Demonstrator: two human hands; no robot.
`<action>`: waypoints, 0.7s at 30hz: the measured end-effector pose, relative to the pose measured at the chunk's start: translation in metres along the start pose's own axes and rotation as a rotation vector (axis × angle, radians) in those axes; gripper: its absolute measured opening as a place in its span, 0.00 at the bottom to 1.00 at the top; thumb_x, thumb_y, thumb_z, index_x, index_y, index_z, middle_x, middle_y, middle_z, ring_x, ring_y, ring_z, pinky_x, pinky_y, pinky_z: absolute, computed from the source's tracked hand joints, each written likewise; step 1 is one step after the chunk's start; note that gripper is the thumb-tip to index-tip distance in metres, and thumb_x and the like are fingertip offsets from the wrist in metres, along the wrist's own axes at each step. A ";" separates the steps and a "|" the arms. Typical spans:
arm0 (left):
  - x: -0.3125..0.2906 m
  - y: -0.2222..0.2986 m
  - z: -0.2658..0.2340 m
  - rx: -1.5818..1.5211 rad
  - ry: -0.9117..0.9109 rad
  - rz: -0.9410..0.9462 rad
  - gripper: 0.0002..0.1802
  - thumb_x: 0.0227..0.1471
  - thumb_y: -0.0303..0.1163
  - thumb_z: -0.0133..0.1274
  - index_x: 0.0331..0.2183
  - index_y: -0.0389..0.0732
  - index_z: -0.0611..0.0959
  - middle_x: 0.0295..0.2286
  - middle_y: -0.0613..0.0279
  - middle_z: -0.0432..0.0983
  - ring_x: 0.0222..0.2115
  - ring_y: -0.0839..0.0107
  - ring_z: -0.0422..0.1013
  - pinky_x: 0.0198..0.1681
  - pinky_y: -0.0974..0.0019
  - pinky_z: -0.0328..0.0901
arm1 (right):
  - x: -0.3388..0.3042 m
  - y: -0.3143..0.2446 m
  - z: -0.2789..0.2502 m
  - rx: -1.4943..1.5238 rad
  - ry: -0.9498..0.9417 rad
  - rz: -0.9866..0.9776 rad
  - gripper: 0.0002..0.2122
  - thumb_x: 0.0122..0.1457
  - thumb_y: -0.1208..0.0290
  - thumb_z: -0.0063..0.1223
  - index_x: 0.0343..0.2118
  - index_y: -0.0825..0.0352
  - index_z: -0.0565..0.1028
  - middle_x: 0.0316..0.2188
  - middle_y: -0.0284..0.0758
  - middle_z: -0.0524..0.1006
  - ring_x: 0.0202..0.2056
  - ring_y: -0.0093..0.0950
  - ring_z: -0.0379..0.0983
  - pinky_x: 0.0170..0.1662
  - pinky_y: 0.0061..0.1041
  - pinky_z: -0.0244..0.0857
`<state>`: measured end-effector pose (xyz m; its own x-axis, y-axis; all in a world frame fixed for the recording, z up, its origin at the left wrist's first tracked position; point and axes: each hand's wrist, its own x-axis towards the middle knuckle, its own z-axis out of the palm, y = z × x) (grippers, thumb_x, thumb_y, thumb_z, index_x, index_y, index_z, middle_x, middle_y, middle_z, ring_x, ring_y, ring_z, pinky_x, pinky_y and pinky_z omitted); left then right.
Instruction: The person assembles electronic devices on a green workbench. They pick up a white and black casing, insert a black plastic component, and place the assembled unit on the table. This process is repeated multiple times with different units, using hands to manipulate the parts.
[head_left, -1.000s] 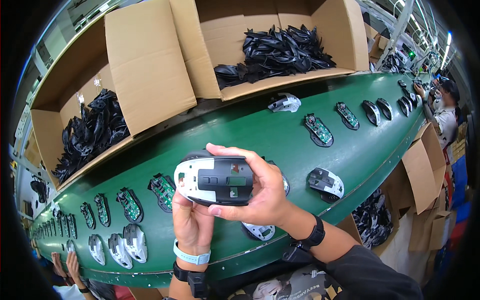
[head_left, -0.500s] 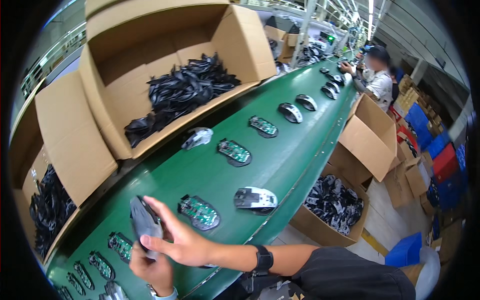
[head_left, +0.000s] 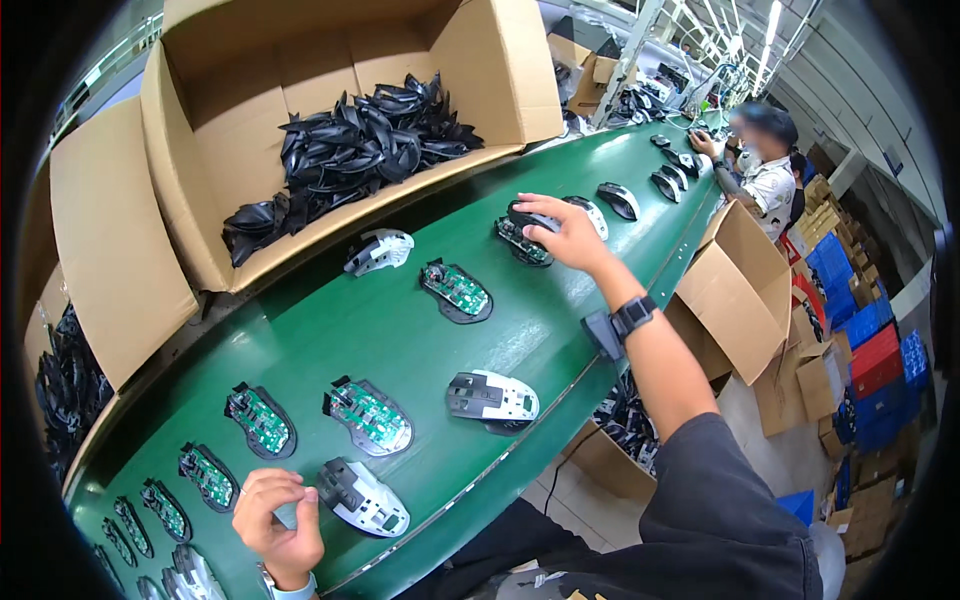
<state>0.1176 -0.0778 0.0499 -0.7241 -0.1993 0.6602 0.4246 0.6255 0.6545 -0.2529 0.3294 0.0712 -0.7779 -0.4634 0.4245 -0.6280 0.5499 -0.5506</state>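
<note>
My right hand (head_left: 568, 238) reaches far along the green conveyor belt (head_left: 350, 330). Its fingers are closed on a dark mouse shell (head_left: 530, 214), directly over a mouse base with a green circuit board (head_left: 524, 246); whether the two touch is hidden. At the near left, my left hand (head_left: 280, 525) is curled, thumb tip close to the index finger, with nothing visible in it. Beside it lies a black-and-white mouse shell (head_left: 364, 498). Another such shell (head_left: 492, 398) and mouse bases with exposed boards (head_left: 368, 416) lie farther up the belt.
A large cardboard box (head_left: 215, 190) with black curved plastic parts (head_left: 370, 145) stands along the belt's far side. To the right are an open carton (head_left: 735, 280) and a box of shells (head_left: 630, 425). A co-worker (head_left: 765, 170) stands at the belt's far end.
My right hand has left my left hand and moved far up the belt with the dark shell. My left hand has let go of that shell and stays low at the near left.
</note>
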 end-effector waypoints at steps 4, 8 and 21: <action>-0.005 -0.009 -0.001 -0.009 0.024 -0.087 0.10 0.41 0.14 0.61 0.28 0.35 0.78 0.24 0.54 0.77 0.27 0.60 0.76 0.33 0.63 0.68 | 0.013 0.023 0.011 -0.058 -0.144 -0.039 0.19 0.55 0.71 0.63 0.51 0.61 0.83 0.58 0.44 0.78 0.58 0.43 0.75 0.63 0.35 0.66; -0.009 -0.016 -0.006 -0.003 0.024 -0.131 0.10 0.43 0.14 0.60 0.29 0.35 0.77 0.24 0.54 0.76 0.27 0.62 0.74 0.32 0.64 0.67 | 0.009 0.031 0.020 -0.114 -0.219 -0.067 0.19 0.57 0.71 0.61 0.53 0.60 0.82 0.59 0.44 0.76 0.58 0.45 0.74 0.64 0.38 0.66; 0.001 0.005 -0.001 -0.025 -0.020 -0.017 0.09 0.41 0.17 0.64 0.26 0.36 0.79 0.22 0.55 0.78 0.24 0.59 0.76 0.30 0.62 0.68 | -0.009 0.041 0.013 -0.558 -0.232 -0.081 0.28 0.67 0.53 0.54 0.68 0.49 0.65 0.72 0.43 0.58 0.70 0.52 0.54 0.71 0.52 0.51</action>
<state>0.1193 -0.0763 0.0543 -0.7423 -0.1942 0.6413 0.4253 0.6029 0.6750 -0.2713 0.3470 0.0352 -0.7417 -0.6237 0.2469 -0.6503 0.7588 -0.0369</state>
